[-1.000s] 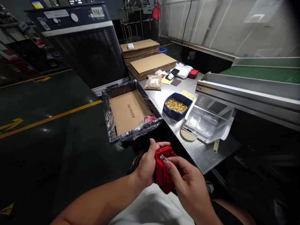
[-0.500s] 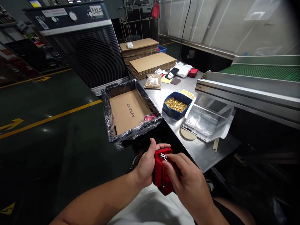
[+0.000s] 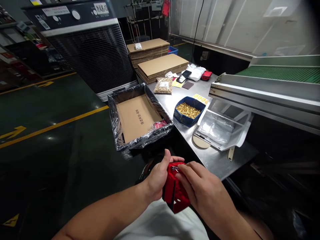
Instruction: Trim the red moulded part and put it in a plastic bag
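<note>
Low in front of my body, my left hand (image 3: 157, 178) wraps round a small red case (image 3: 170, 190) with a black strip down its side, thumb pointing up. At the case's upper end, my right hand (image 3: 206, 188) pinches slim silver metal pieces (image 3: 175, 168) between thumb and fingertips. They are too small to name exactly, and my fingers partly cover them. Part of the case's right side is hidden behind my right hand.
A plastic-lined black bin (image 3: 116, 123) holds cardboard and something red. On the metal table (image 3: 220, 168) stand a blue tray (image 3: 186, 121) of gold-coloured bits, a clear-fronted white container (image 3: 241, 138), a bag of gold bits (image 3: 163, 87), a phone (image 3: 183, 76) and cardboard stacks (image 3: 162, 65). A conveyor (image 3: 262, 90) borders the right.
The red case has tipped so more of its inside and lower end shows. My right fingers have moved slightly down and lie closer against the case with the silver pieces.
</note>
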Demonstrator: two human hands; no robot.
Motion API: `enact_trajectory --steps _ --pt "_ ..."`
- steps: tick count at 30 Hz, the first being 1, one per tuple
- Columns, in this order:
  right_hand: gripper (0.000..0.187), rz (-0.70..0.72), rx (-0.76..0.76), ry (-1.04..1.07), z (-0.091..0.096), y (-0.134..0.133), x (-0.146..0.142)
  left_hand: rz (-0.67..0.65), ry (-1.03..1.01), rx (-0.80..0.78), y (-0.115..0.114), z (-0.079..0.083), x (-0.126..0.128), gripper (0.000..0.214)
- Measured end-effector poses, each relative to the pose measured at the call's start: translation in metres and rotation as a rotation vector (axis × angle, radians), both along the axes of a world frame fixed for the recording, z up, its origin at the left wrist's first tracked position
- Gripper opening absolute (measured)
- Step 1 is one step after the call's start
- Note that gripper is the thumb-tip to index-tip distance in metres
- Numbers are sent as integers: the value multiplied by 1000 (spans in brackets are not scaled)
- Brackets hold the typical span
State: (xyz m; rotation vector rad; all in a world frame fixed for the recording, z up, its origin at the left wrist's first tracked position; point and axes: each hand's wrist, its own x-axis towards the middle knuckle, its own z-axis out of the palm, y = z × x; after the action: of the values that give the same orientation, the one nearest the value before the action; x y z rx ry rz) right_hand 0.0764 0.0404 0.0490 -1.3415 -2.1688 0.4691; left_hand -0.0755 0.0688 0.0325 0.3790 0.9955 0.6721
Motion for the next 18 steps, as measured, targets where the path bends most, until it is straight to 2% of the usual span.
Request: enact_trajectory --steps 4,7,12,18 --pt "16 19 53 -34 -2 1 -1 -10 5 -10 -1 -2 0 70" --pt "15 -18 29 82 -6 -1 -3 6 30 -9 0 -3 0 71" --pt "11 -182 -144 358 -15 -10 -7 28 30 4 2 -2 0 77" --pt "17 -275 -395 463 -15 -15 -14 38 -11 33 2 -3 1 75"
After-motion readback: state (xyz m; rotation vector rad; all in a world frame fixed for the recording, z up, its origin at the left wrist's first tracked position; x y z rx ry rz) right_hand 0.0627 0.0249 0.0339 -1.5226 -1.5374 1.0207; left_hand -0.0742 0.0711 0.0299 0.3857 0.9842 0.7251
